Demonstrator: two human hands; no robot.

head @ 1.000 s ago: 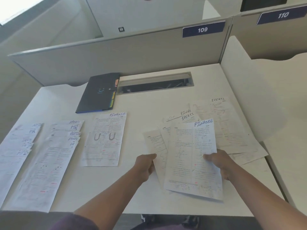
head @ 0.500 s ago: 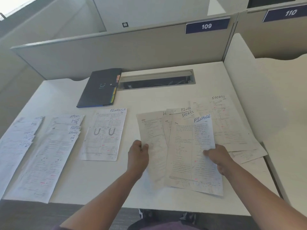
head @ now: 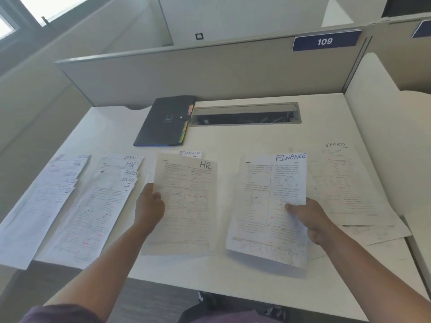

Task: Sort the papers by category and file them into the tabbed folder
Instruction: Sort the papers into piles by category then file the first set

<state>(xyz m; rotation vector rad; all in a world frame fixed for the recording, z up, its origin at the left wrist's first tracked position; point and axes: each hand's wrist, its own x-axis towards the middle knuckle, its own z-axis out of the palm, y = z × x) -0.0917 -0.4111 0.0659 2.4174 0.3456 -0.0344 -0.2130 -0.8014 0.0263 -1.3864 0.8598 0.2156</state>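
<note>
My left hand (head: 150, 209) grips the left edge of a sheet marked HR (head: 186, 203), held above the desk over a sheet marked FINANCE (head: 189, 153) whose top peeks out behind it. My right hand (head: 310, 217) pinches the right edge of another sheet marked FINANCE (head: 268, 206), lifted off the desk. The dark tabbed folder (head: 165, 121) lies closed at the back of the desk, coloured tabs along its right edge. A fanned pile with SPORTS, HR and ADMIN labels (head: 100, 201) lies left of the HR sheet.
Another fanned pile of papers (head: 39, 201) overhangs the desk's left front corner. Sheets topped by one marked SPORTS (head: 349, 183) lie at the right. A cable slot (head: 245, 113) opens behind. Grey partitions (head: 210, 73) wall the back and a white divider (head: 382, 127) the right side.
My left hand has pulled the HR sheet out of the bundle and carried it left over the lying FINANCE sheet. My right hand keeps the FINANCE sheet. The view has shifted left.
</note>
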